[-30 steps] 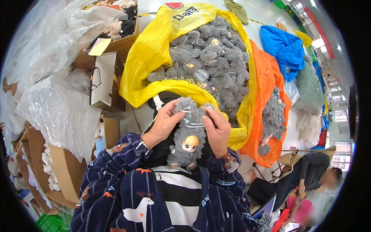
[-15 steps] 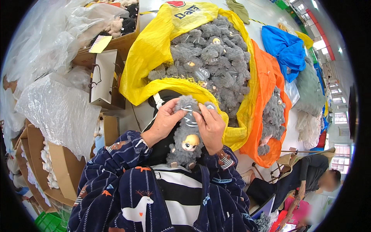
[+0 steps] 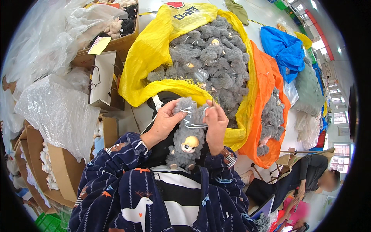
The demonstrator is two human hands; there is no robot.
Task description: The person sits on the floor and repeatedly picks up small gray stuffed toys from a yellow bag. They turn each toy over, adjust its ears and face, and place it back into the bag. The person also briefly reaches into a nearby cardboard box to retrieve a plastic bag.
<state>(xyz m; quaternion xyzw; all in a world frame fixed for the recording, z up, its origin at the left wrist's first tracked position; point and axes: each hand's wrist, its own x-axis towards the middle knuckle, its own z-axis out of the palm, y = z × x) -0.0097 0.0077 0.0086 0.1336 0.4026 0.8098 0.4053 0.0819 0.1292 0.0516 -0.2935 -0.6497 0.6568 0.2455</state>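
Note:
A grey fluffy plush doll with a small blond-haired moulded face hangs upright in front of my body, face toward me. My left hand is closed on its upper part, thumb pressed beside an opening laced with white thread. My right hand is closed in a pinch at the upper right, by the doll's ear. Strands of thread run taut from the lacing to its fingers. A thin dark piece sticks up from those fingertips; it looks like a needle or slim tool, too small to tell.
Ahead stands a yellow sack full of similar grey plush. An orange sack with more plush is at the right, a blue bag beyond. Cardboard boxes and clear plastic sheeting are left. A seated person works at lower right.
My right hand has drawn a little right and away from the doll's lacing, turning into a fist-like pinch. The white strands are now pulled straight, and the thin dark piece shows. My left hand stays put.

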